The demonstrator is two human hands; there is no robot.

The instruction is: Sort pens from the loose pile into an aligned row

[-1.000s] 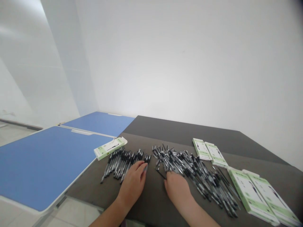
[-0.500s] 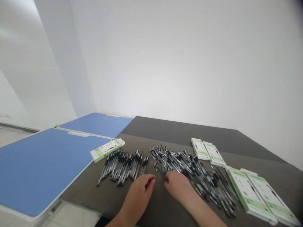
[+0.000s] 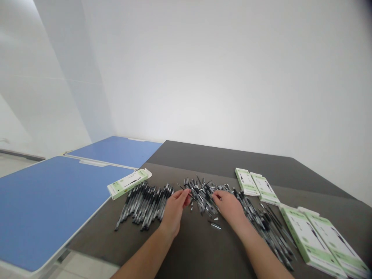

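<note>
My left hand [image 3: 175,209] is closed in a pinch on a thin dark pen refill [image 3: 179,186], whose tip sticks out up and to the left. My right hand [image 3: 229,207] is closed at the near edge of the loose pen parts; whatever its fingertips hold is too small to make out. Between and beyond both hands spreads a heap of clear and black pen parts [image 3: 203,199]. Left of my left hand lies a row of clear pens with black grips [image 3: 149,205]. A small clear piece [image 3: 215,225] rests on the table below my right hand.
A white and green pen box [image 3: 129,183] lies at the left behind the row. Two more boxes [image 3: 247,182] stand at the back right, and two larger-looking ones [image 3: 312,238] at the front right. Blue tables [image 3: 55,205] adjoin the dark table [image 3: 200,248] on the left.
Both hands have moved forward toward the heap, and the right one also rightward. The thin dark refill seen at my right fingers earlier now shows a similar one in my left hand.
</note>
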